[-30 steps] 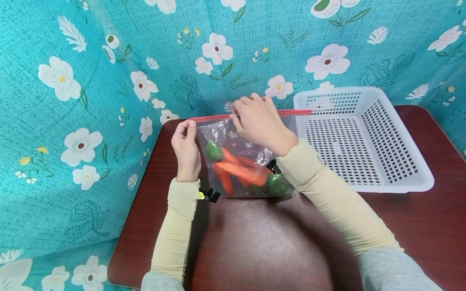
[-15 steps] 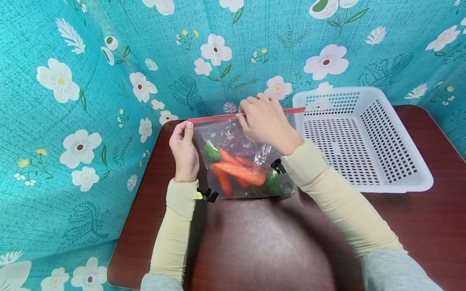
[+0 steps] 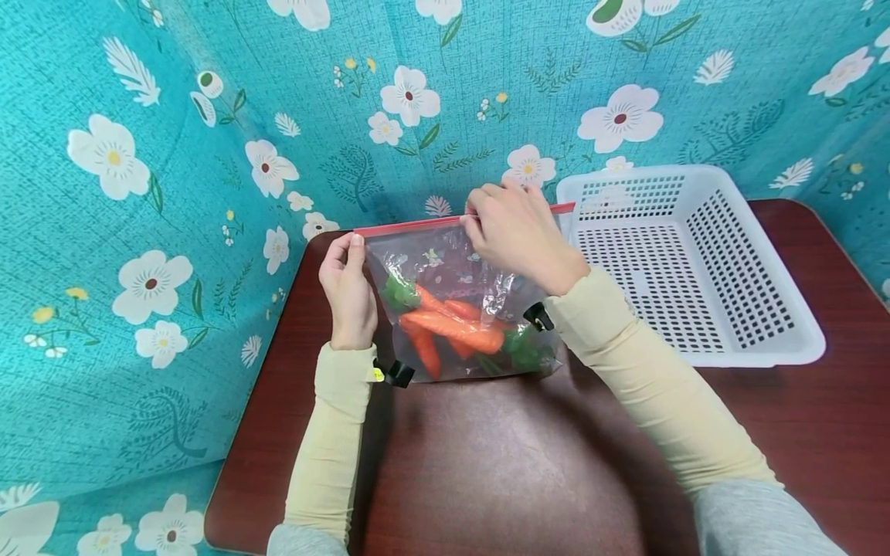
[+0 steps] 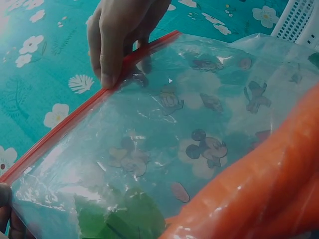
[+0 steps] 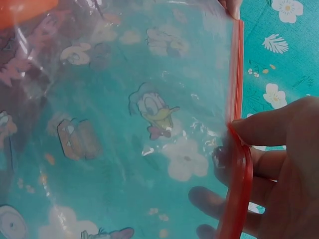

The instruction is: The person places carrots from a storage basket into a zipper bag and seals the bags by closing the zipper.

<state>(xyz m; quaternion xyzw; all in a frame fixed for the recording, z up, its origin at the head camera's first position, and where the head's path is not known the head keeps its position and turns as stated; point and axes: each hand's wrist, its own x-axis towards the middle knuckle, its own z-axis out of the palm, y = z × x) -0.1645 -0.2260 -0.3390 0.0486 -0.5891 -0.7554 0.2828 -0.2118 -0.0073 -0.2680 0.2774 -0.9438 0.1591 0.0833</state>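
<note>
A clear zip bag (image 3: pixel 445 259) with printed cartoon figures and a red zip strip (image 4: pixel 65 124) hangs upright between my hands. Inside it lie several orange carrots (image 3: pixel 455 328) with green tops (image 3: pixel 524 347). My left hand (image 3: pixel 351 289) pinches the bag's upper left corner, thumb on the near side. Farther right along the top, my right hand (image 3: pixel 521 232) pinches the red strip between thumb and fingers. In the right wrist view, the thumb of the right hand (image 5: pixel 289 164) presses the strip, and its other fingers show through the plastic behind.
A white perforated plastic basket (image 3: pixel 772 309) stands on the right of the dark red-brown table (image 3: pixel 514 463), just beyond the bag's right end. A turquoise flowered cloth (image 3: pixel 459 93) hangs behind the table and along its left side.
My right hand has slid rightward along the red strip, widening the gap between my hands. My left hand still pinches the corner and has shifted slightly left with the bag.
</note>
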